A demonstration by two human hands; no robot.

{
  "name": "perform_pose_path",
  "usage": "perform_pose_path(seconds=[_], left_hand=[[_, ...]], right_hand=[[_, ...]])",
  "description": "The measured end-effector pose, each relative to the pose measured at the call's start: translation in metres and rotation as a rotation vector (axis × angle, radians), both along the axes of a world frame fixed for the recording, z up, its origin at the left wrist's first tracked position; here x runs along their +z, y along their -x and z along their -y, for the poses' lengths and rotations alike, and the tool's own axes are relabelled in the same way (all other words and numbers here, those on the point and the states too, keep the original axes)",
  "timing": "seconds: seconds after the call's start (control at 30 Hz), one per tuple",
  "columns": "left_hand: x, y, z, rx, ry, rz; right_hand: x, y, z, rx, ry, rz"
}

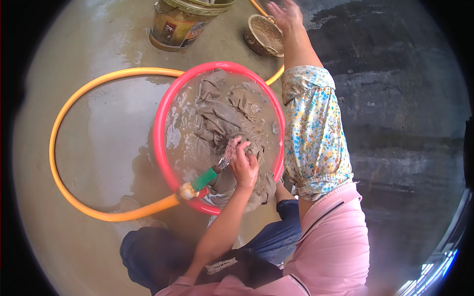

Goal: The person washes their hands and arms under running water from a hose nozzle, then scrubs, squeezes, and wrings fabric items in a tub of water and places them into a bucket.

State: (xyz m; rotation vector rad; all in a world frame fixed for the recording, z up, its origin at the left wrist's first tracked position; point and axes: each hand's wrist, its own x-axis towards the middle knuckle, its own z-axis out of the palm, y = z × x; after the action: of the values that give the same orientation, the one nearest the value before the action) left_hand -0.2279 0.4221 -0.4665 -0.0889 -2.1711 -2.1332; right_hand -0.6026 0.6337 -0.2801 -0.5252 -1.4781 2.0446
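Observation:
Muddy grey-brown cloths lie heaped in cloudy water inside a round pink plastic tub. An orange hose crosses the tub's lower left rim, and water runs from its green end piece. Over the cloths, in the stream, is my left hand, its fingers bent and partly apart; no object shows in its grasp. My right hand is stretched far forward, fingers spread and holding nothing, just above a small muddy basin. A floral sleeve cover is on my right arm.
A dirty lidless bucket with a printed side stands beyond the tub on the wet concrete floor. The hose loops widely at the left and runs behind the tub. My bent legs are close to the tub's near side. Darker wet floor extends at the right.

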Motion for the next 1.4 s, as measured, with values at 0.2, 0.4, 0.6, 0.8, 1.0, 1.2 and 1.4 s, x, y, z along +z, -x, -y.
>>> perform_pose_path(seconds=[0.2,0.4,0.6,0.8,1.0,1.2,1.4], left_hand=[[0.081,-0.007,0.038,-0.944,-0.729,0.137],[0.138,-0.023,0.094,-1.587,-0.91,0.042],[0.169,-0.056,0.104,-1.472,-0.855,-0.05],[0.162,-0.069,0.107,-2.105,-1.061,0.025],[0.129,-0.085,0.085,-2.458,-0.603,-0.033],[-0.001,-0.036,0.067,-1.715,0.265,0.114],[-0.043,0.001,0.089,-1.113,0.762,0.18]], right_hand=[[0.032,-0.169,-0.074,-0.942,0.128,-0.036],[0.053,-0.341,-0.087,-1.308,0.037,-0.002],[0.064,-0.423,-0.096,-1.467,0.055,0.047],[0.074,-0.434,-0.111,-1.399,-0.052,0.126],[0.016,-0.381,-0.111,-0.526,-1.066,0.6],[-0.16,-0.344,0.105,0.614,-1.145,0.52],[-0.208,-0.372,0.155,0.591,-1.703,0.317]])
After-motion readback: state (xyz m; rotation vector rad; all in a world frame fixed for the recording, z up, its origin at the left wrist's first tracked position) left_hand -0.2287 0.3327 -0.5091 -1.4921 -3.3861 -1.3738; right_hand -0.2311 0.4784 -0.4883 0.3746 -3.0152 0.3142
